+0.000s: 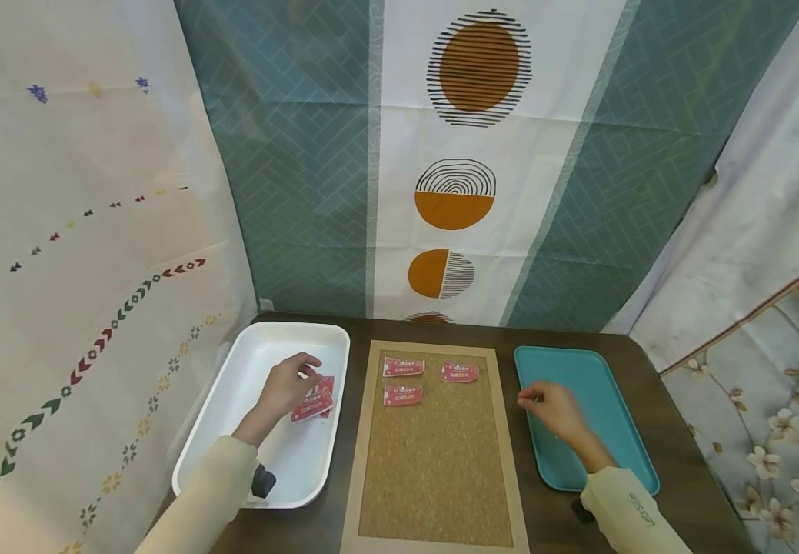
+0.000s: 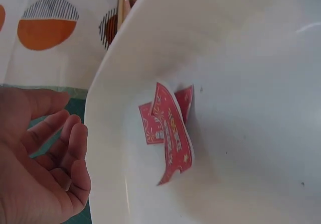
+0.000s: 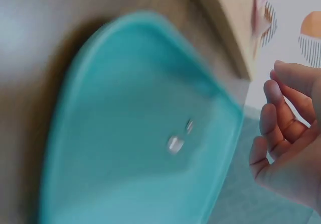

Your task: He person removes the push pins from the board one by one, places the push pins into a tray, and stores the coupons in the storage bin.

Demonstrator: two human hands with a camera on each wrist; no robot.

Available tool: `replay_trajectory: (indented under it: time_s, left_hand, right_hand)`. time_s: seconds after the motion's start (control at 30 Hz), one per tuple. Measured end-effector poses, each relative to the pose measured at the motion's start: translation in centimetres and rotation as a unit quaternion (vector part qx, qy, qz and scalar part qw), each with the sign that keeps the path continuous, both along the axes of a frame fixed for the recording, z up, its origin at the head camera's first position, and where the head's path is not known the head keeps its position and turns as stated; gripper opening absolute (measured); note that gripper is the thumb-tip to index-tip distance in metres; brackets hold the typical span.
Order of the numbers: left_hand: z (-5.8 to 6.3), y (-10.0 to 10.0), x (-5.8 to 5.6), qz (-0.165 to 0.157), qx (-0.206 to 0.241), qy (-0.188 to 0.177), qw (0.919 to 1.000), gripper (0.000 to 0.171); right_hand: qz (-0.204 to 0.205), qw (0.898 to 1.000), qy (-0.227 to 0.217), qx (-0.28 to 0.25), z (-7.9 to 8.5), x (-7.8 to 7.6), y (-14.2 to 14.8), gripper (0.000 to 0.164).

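My left hand (image 1: pixel 290 387) hovers inside the white tray (image 1: pixel 233 431), above a small pile of red paper coupons (image 1: pixel 312 404) with white print. In the left wrist view its fingers curve loosely, apart from the coupons (image 2: pixel 173 133), with nothing between them. My right hand (image 1: pixel 557 413) is over the left side of the teal tray (image 1: pixel 600 400). Its thumb and forefinger (image 3: pixel 288 76) come close together at the tips, and no object shows there. Two small shiny pieces (image 3: pixel 175 144) lie in the teal tray; blur hides their exact kind.
Between the trays lies a wood-framed cork board (image 1: pixel 437 469). Near its top are two red coupons (image 1: pixel 403 395) at the left, one above the other, and another coupon (image 1: pixel 459 373) at the right. A dark wooden table (image 1: pixel 690 469) carries everything; patterned curtains (image 1: pixel 302 169) hang behind.
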State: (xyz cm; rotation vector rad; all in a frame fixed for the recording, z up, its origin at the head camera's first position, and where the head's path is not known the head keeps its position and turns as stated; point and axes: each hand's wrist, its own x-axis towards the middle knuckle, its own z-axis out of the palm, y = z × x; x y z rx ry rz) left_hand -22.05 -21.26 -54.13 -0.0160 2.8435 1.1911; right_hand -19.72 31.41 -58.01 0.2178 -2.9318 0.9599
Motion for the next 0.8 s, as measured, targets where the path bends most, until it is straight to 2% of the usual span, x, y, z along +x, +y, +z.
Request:
replay_trajectory:
  time_s: [0.2, 0.5, 0.8]
  left_hand:
    - [0.1, 2.7, -0.3, -0.012, 0.038, 0.025, 0.9989, 0.025]
    - [0.6, 6.3, -0.7, -0.06, 0.087, 0.051, 0.9931, 0.024]
    - [-0.1, 8.6, -1.2, -0.069, 0.072, 0.057, 0.9934, 0.023]
  right_hand:
    - [0.02, 1.0, 0.011, -0.021, 0.1, -1.2, -3.8, 0.007]
    - [0.053, 0.997, 0.019, -0.045, 0.1, -2.7, -7.9, 0.007]
    - [0.032, 0.998, -0.004, -0.057, 0.0, -3.9, -10.5, 0.006]
